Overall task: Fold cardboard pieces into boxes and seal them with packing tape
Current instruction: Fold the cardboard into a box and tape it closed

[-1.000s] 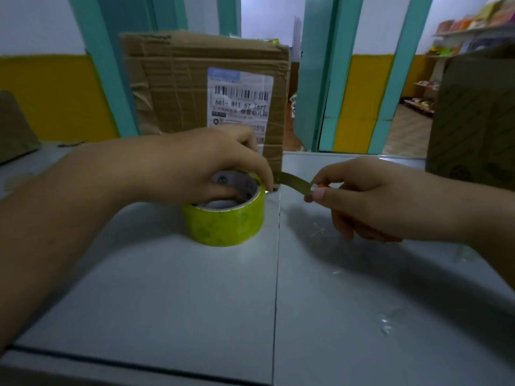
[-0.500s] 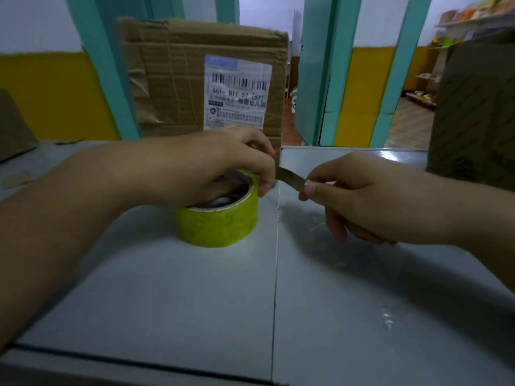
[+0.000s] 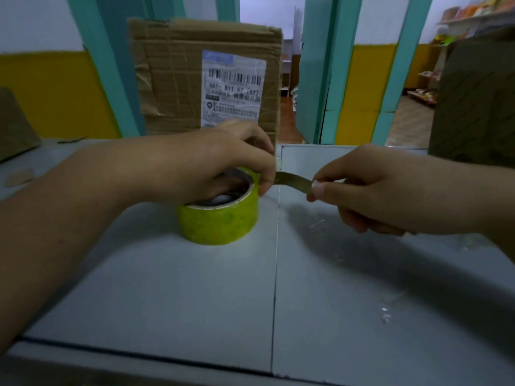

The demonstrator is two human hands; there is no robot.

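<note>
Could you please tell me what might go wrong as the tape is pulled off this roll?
1. The pulled strip looks narrow and curved between the left hand and the right hand; it may twist and stick to itself.
2. The tape roll lies flat on the smooth table, held only from above, so a harder pull could slide or tip it.
</note>
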